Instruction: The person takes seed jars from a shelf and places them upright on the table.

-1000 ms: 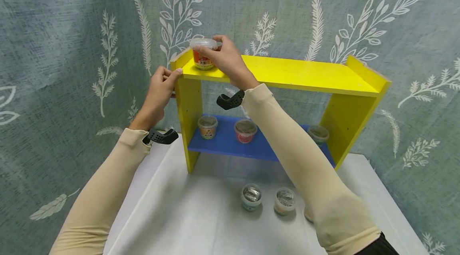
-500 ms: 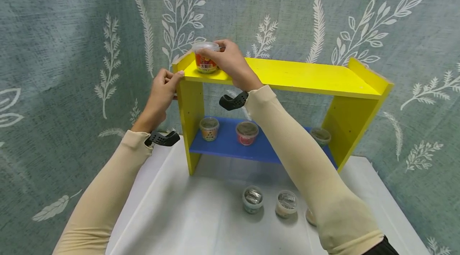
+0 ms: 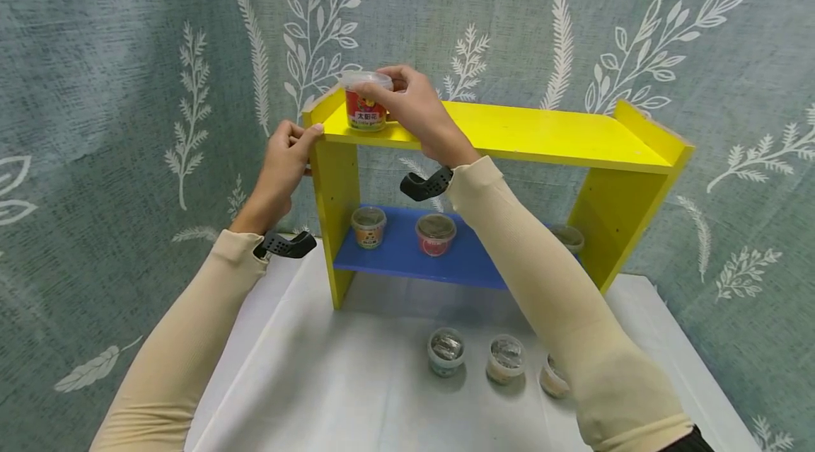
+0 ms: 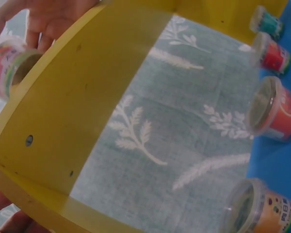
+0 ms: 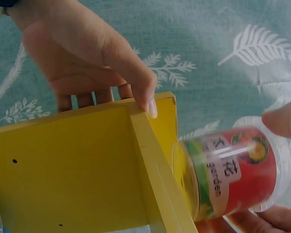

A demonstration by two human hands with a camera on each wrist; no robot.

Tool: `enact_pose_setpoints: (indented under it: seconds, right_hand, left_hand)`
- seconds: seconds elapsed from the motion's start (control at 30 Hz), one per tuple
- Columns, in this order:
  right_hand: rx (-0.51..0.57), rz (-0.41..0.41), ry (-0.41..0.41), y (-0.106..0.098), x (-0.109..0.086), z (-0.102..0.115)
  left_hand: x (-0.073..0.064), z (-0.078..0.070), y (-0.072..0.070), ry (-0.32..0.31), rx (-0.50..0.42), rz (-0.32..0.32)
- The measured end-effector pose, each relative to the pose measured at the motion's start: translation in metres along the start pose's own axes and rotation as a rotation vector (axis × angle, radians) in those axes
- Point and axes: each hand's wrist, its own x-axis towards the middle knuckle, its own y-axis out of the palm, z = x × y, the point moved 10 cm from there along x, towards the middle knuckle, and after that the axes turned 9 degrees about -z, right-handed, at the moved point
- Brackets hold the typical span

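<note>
Red-labelled cup (image 3: 366,111), left end of yellow shelf (image 3: 528,130); right hand (image 3: 420,112), grip pinching cup near top. Left hand (image 3: 283,163), grip pinching shelf corner. Advisable: base flat before loosening.

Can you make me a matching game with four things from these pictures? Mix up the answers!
Things:
1. Right hand
2. Left hand
3. Orange-labelled cup
4. Table

Clues:
A. White
B. Gripping the corner of the yellow shelf unit
C. Standing on the blue shelf
D. Holding a red-labelled cup

Right pairs: 1-D, 2-B, 3-C, 4-A
</note>
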Motion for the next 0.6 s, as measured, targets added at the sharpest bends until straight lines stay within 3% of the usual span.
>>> enact_pose_setpoints:
  seconds: [0.6]
  right_hand:
    - [0.086,0.081,-0.122,-0.016,-0.028,0.004]
  left_hand:
    - [-0.002,-0.001,0.001,0.010,0.029,0.008]
